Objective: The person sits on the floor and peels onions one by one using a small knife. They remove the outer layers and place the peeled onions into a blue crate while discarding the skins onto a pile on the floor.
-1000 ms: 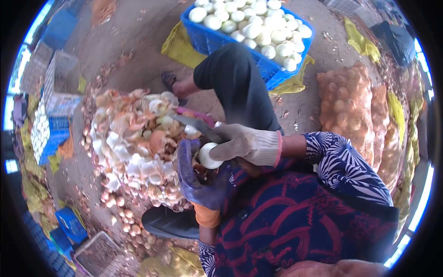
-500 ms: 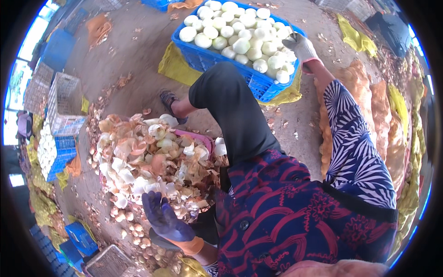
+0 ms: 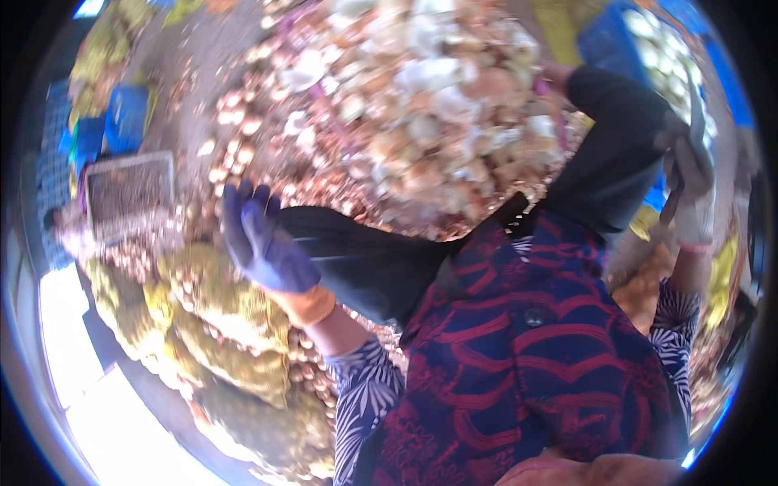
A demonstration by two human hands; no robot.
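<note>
My left hand, in a purple glove with an orange cuff, is raised over my left knee with its fingers apart and nothing in them. Small unpeeled onions lie on the ground just beyond it. On the right, my right hand wears a whitish glove with grey fingers, closed around a knife whose pale blade points up and away. Behind that blade stands a blue crate full of peeled white onions. Between my legs spreads a heap of onion skins, blurred by motion.
Yellow mesh sacks of onions lie at the left. A grey plastic crate and a blue bin stand beyond them. Orange-brown sacks sit by my right arm.
My view has swung left, so the skin heap and onion crate now appear farther right. My right hand has come away from the crate's edge toward my right knee. The left hand stays open.
</note>
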